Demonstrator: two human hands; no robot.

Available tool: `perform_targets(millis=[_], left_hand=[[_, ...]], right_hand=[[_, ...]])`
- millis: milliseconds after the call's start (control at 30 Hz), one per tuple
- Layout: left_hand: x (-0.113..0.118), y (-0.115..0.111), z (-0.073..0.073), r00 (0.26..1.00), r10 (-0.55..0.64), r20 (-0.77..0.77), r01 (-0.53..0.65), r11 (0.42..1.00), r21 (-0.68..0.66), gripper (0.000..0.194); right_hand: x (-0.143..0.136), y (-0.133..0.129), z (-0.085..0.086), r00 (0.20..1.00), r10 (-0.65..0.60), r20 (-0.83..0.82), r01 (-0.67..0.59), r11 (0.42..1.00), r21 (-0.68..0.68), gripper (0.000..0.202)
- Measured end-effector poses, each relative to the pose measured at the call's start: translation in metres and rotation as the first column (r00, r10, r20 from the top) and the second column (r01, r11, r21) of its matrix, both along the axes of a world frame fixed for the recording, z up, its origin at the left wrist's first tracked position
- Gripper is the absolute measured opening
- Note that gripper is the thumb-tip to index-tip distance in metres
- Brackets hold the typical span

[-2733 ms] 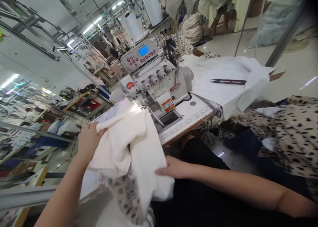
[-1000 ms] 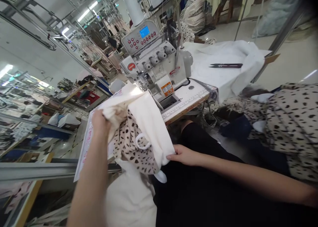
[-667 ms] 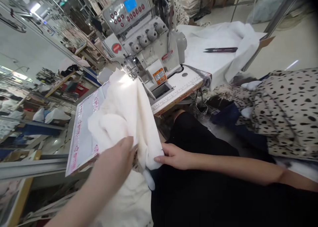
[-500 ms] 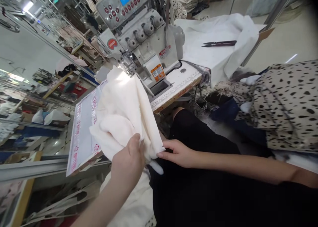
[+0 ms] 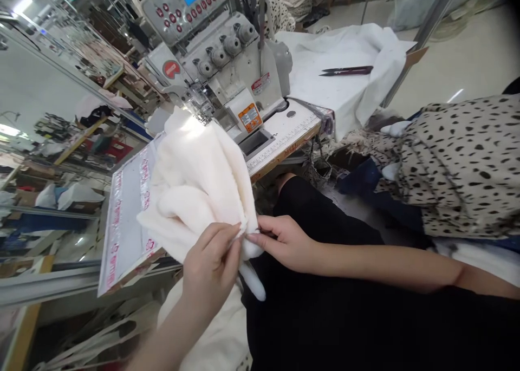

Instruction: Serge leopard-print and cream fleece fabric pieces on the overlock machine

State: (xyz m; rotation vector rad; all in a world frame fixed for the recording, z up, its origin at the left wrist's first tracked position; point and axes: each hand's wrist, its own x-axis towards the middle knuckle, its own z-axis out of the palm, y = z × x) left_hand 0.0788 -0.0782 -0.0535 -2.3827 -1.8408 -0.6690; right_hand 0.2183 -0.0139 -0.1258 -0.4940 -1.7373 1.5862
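Observation:
A cream, fleecy piece of fabric (image 5: 199,170) drapes from under the presser-foot area of an overlock sewing machine (image 5: 227,62) toward me. My left hand (image 5: 213,262) pinches the fabric's near edge between thumb and fingers. Close beside it, my right hand (image 5: 284,243) pinches the same edge from the right, the two sets of fingertips almost touching. Between them the layered edges come together. A pale, narrow flap (image 5: 252,281) hangs below my fingers. The machine's lamp lights the far end of the fabric, and the needle is hard to make out there.
Dark thread snips (image 5: 346,71) lie on white cloth (image 5: 304,51) right of the machine. Spotted fabric (image 5: 475,165) is heaped at the right. A ruler strip (image 5: 284,143) runs along the machine table's front edge. More cream cloth (image 5: 219,327) lies below my left forearm.
My left hand has turned and moved its pinch to the fabric's edge, beside the right fingertips. My right hand has shifted slightly left and up in view. The edges are drawn together.

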Motion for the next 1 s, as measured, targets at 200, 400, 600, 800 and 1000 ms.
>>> perform_targets(millis=[200,400,600,800,1000], left_hand=[[0.000,-0.001,0.000,0.999,-0.020,-0.028,0.021,0.999,0.026,0.021],[0.001,0.000,-0.001,0.995,-0.030,-0.092,0.031,0.999,0.010,0.025],[0.004,0.003,-0.006,0.983,-0.039,-0.181,0.041,0.999,0.007,0.020],[0.002,0.006,-0.009,0.981,-0.076,-0.178,0.082,0.996,0.029,0.015],[-0.003,0.012,-0.005,0.992,-0.109,-0.061,0.112,0.993,0.044,0.014]], right_hand=[[-0.004,0.005,0.000,0.998,-0.001,0.060,-0.001,0.999,0.043,0.021],[-0.004,0.009,0.000,0.995,-0.013,0.102,0.005,0.997,0.070,0.019],[0.003,0.007,0.007,0.987,0.022,0.162,-0.032,0.998,0.060,0.010],[0.015,0.011,0.020,0.972,0.151,0.183,-0.156,0.988,0.018,0.012],[0.021,0.035,0.023,0.980,-0.150,0.133,0.041,0.801,0.598,0.022]])
